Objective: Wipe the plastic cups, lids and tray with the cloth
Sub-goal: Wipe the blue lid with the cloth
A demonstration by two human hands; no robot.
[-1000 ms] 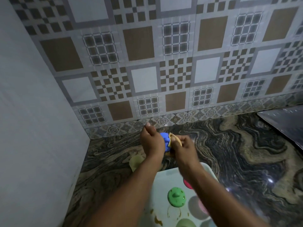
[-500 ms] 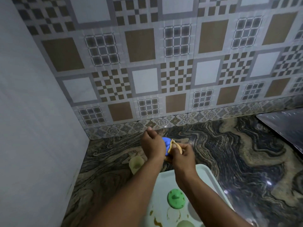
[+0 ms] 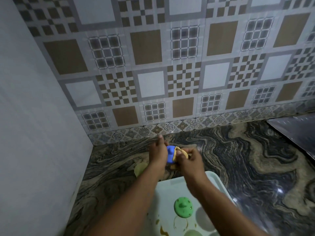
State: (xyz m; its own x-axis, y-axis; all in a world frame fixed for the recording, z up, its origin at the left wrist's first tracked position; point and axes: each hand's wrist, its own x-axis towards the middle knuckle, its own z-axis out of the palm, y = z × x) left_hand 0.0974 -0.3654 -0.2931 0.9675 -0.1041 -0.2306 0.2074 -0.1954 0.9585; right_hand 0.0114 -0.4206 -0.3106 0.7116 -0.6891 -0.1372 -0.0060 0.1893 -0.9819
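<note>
My left hand (image 3: 158,155) grips a blue plastic lid (image 3: 170,153) above the counter, just beyond the tray. My right hand (image 3: 189,160) pinches a tan cloth (image 3: 180,151) and presses it against the lid's right side. A pale green tray (image 3: 216,180) lies below my forearms, stained with brown spots. On it sits a green lid (image 3: 183,207) with a knob, and a pale cup rim (image 3: 193,233) shows at the bottom edge. A pale yellow-green cup (image 3: 140,169) stands on the counter left of my left wrist, partly hidden.
The marbled dark counter (image 3: 247,167) stretches to the right. A patterned tile wall (image 3: 170,74) rises behind it and a plain grey wall (image 3: 34,133) closes the left side. A shiny metal sheet (image 3: 296,132) lies at the far right.
The right hand has shifted the cloth slightly over the blue lid. Both hands stay in nearly the same spot; the view has tilted a little.
</note>
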